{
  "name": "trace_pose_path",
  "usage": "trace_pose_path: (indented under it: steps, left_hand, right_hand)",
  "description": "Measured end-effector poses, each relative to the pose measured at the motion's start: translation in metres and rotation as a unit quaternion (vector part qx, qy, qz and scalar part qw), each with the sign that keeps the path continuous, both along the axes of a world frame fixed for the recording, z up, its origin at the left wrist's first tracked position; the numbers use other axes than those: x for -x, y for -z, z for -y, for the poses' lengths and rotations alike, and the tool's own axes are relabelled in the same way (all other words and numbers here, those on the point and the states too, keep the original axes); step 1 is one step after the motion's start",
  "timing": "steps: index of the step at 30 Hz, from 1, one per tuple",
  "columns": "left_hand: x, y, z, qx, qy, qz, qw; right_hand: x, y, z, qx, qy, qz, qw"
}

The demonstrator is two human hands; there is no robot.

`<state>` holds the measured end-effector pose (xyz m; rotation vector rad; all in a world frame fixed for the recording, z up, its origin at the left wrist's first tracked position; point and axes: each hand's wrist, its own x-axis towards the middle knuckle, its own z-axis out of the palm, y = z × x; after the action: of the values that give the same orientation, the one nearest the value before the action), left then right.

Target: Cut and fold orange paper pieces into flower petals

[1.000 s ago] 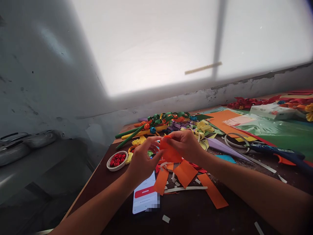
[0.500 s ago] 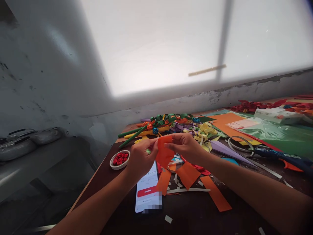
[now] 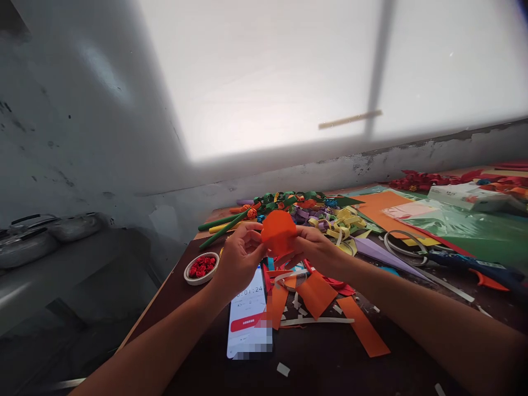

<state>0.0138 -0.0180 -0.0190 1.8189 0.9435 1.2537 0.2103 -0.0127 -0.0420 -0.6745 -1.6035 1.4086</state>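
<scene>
An orange paper piece with a rounded top edge is held up between my two hands over the table. My left hand pinches its left side with thumb and fingers. At its right edge my right hand is closed on the paper, some fingers behind it. Below lie orange paper pieces, an orange strip and white scraps. A phone showing a timer lies under my left forearm's inner side. Left of that hand stands a white ring filled with red paper pieces.
Behind my hands lie green paper rolls and a pile of curled paper strips. To the right are a purple paper cone, a tape roll, orange sheets and a tissue pack. Metal pots stand far left.
The orange paper has been turned and raised slightly, so its rounded edge now faces up. My left fingers have spread a little and shifted along its side.
</scene>
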Motion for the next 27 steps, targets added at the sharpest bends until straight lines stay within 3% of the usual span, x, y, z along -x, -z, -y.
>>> trace_pose_path:
  steps: [6,13,18,23,27]
  left_hand:
    - [-0.001,-0.005,0.002,-0.011,-0.012,-0.026,1.0]
    - [-0.005,-0.007,0.007,0.106,0.032,0.0,0.994]
    - [-0.006,-0.008,0.009,0.157,0.038,0.046,0.986]
    - [-0.006,-0.006,0.006,0.134,0.042,0.086,0.986]
    - [-0.007,-0.008,0.007,0.119,0.063,0.09,0.987]
  right_hand:
    - [-0.006,0.003,-0.002,-0.13,0.102,0.13,0.978]
    - [-0.005,-0.004,0.007,-0.232,0.163,0.179,0.942]
    - [-0.005,-0.006,0.012,-0.228,0.162,0.151,0.948]
    - [-0.006,-0.009,0.014,-0.263,0.135,0.156,0.942]
    - [-0.004,-0.007,0.009,-0.217,0.138,0.102,0.961]
